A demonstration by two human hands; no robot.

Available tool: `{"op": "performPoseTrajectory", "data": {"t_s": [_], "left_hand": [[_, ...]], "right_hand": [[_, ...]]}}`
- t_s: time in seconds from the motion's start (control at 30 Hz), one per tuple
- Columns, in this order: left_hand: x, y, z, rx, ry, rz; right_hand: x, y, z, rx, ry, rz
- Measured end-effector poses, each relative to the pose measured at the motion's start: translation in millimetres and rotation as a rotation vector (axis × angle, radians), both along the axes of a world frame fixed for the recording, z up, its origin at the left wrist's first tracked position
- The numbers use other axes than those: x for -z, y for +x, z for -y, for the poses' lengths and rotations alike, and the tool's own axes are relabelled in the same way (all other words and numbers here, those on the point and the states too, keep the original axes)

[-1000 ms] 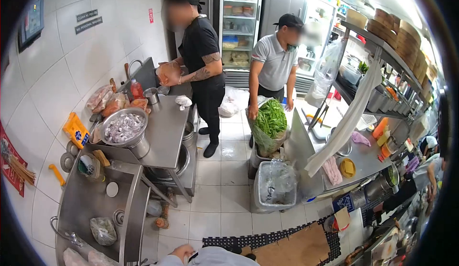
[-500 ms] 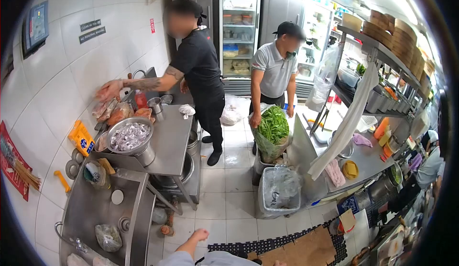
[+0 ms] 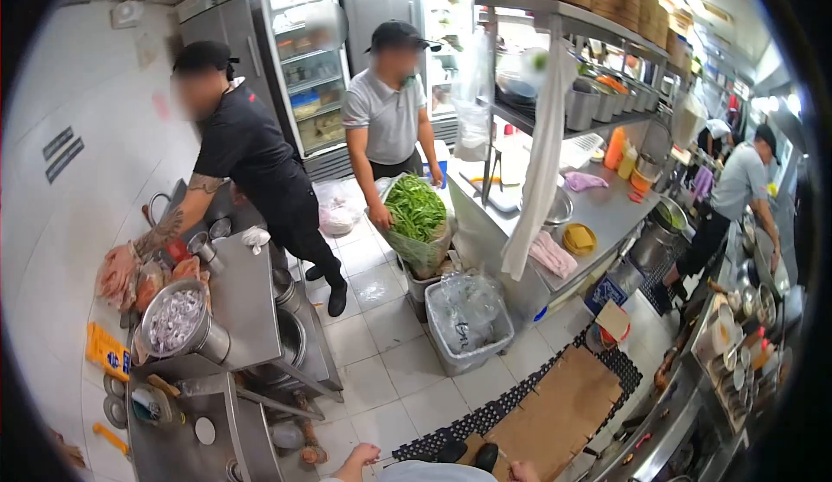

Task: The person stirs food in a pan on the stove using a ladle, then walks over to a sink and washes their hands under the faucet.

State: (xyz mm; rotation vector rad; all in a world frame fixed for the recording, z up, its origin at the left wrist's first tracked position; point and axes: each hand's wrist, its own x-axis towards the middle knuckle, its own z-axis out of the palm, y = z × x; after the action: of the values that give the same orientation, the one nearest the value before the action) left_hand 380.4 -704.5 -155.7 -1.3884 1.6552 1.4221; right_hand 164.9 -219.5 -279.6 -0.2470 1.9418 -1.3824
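My left hand (image 3: 365,454) is low at the bottom edge, above the tiled floor, its fingers curled in and nothing visible in them. Further right, my right hand (image 3: 523,472) shows only in part at the frame's lower border; its fingers are too cut off to read. Between them are my dark shoes (image 3: 469,453), by a flattened cardboard sheet (image 3: 563,395) laid over a black perforated mat (image 3: 520,387). Neither hand touches any object that I can see.
A co-worker in black reaches over bagged meat (image 3: 152,284) beside a steel bowl (image 3: 206,330). Another person in grey grips a bag of leafy greens (image 3: 416,215). A grey bin (image 3: 468,356) stands on the floor. A steel sink (image 3: 178,447) lies left, a cooking line (image 3: 676,408) right.
My view has turned right, bringing the cooking line and another co-worker more into sight. My right hand shows more at the bottom edge. The co-worker in black leans lower over the meat.
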Motion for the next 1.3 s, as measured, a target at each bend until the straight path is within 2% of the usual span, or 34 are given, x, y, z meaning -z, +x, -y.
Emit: {"op": "performPoseTrajectory", "data": {"t_s": [0.03,0.1,0.13,0.17,0.2,0.23,0.3,0.43,0.5,0.53,0.6,0.63,0.7,0.77,0.87,0.97,1.03,1.2,1.3], "left_hand": [[-1,-9,11,0.019,-0.003,0.008],[-5,-29,25,-0.006,-0.062,-0.09],[-9,-36,28,0.023,-0.067,-0.081],[-12,-46,29,-0.028,-0.072,-0.109],[-13,-60,30,-0.059,-0.074,-0.14],[-13,-70,29,0.018,-0.076,-0.137],[-13,-83,21,0.006,-0.034,-0.156],[12,-84,-1,0.139,0.087,-0.126],[16,-80,-17,0.221,0.115,-0.065],[16,-80,-18,0.242,0.114,-0.064],[12,-82,-18,0.239,0.098,-0.087],[10,-83,-18,0.239,0.091,-0.097],[4,-86,-17,0.279,0.081,-0.114],[-5,-92,-16,0.356,0.073,-0.131],[-15,-99,-16,0.433,0.061,-0.163],[-18,-105,-15,0.465,0.07,-0.225],[-15,-118,-14,0.479,0.079,-0.282],[-2,-156,-14,0.692,0.06,-0.171],[15,-152,-20,0.681,0.062,-0.1]], "right_hand": [[-2,4,7,0.019,-0.003,0.008],[-15,-4,26,0.004,0.464,0.017],[-39,4,9,0.031,0.457,0.034],[-78,1,36,0.006,0.412,0.123],[-152,4,76,0.003,0.36,0.213],[-153,13,77,0.075,0.345,0.233],[-148,11,82,0.105,0.441,0.325],[-132,19,75,0.283,0.382,0.359],[-108,25,65,0.106,0.69,-0.114],[-105,27,60,0.126,0.689,-0.108],[-112,18,52,0.218,0.86,-0.24],[-123,11,51,0.232,0.86,-0.232],[-149,7,54,0.328,0.832,-0.407],[-127,-3,47,0.248,0.756,-0.487],[-147,-14,63,0.3,0.752,-0.458],[-180,-14,80,0.343,0.606,-0.329],[-188,-15,86,0.243,0.62,-0.316],[-168,7,80,0.207,0.676,-0.318],[-154,16,61,0.155,0.763,-0.366]]}}
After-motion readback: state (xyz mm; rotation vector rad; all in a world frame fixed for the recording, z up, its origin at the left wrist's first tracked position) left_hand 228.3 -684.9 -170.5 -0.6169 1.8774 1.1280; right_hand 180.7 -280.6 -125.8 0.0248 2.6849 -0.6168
